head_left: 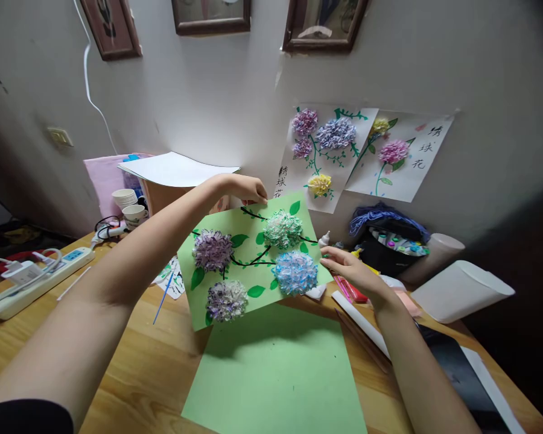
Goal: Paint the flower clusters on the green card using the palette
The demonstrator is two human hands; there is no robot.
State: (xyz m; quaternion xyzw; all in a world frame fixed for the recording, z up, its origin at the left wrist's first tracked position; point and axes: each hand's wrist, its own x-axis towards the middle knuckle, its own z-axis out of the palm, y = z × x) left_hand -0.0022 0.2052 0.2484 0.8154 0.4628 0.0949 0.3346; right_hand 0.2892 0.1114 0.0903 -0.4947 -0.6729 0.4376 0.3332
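A light green paper flower picture (256, 256) is held up at a tilt over the wooden table. Several raised, fluffy blooms in purple, green, blue and white stand out on it, with painted black stems and green leaves. My left hand (250, 188) pinches its top edge, fingers closed. At the right edge is my right hand (350, 265), its fingertips and thumb closed on the paper's side. Below the picture, a plain green sheet (276, 374) lies flat on the table, partly covered from view by it.
A white power strip (40, 283), paper cups (134, 214) and a blue paintbrush (163, 300) are at left. On the right are a black bag of markers (389, 241), a white container (461, 292) and a white roll (362, 322). Two flower pictures (326, 157) hang on the wall.
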